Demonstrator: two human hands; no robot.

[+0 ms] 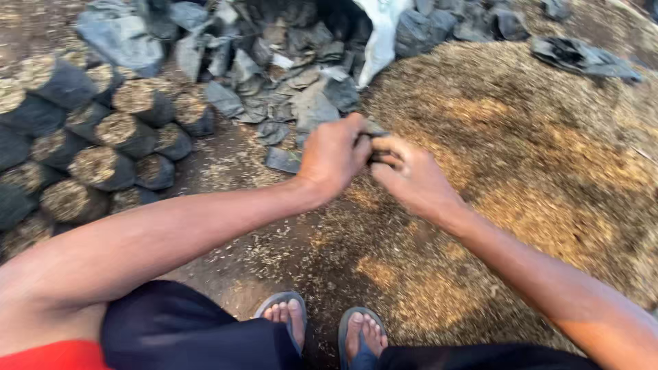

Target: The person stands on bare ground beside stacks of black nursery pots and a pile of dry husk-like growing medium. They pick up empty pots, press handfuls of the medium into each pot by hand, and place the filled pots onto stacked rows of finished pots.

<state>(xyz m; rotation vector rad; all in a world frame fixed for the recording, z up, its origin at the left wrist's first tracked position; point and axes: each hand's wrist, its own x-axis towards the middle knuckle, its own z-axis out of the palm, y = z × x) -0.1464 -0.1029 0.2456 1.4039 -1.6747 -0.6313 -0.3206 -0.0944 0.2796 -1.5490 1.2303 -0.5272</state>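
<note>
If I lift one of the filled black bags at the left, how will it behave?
A filled black bag probably feels heavy, being packed to the brim. Its thin wall may sag, like the crumpled empty bags. The open top would likely spill loose filling if tilted.

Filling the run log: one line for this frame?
left hand: grips small black bag | right hand: pinches same bag | filled bags: stacked left | husk heap: right
</note>
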